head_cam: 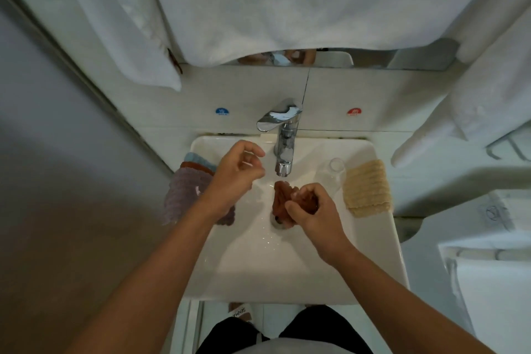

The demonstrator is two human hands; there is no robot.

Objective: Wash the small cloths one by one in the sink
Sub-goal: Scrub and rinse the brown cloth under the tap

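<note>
Right hand [311, 211] fingers clench the bunched, rust-brown small cloth [283, 201] under the chrome tap [283, 149], mid white ceramic sink [385, 238]. Left hand [237, 174] hovers released. Soaked, it looks limp and slippery: grip the bunch whole.

White towels [258, 3] hang over a mirror [316, 59] on the pale tiled wall [373, 100], beside a grey partition [57, 152].

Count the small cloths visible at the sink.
5: brown cloth in right hand; yellow cloth on right rim; purple, rust, blue stacked left. More may hide beneath.
</note>
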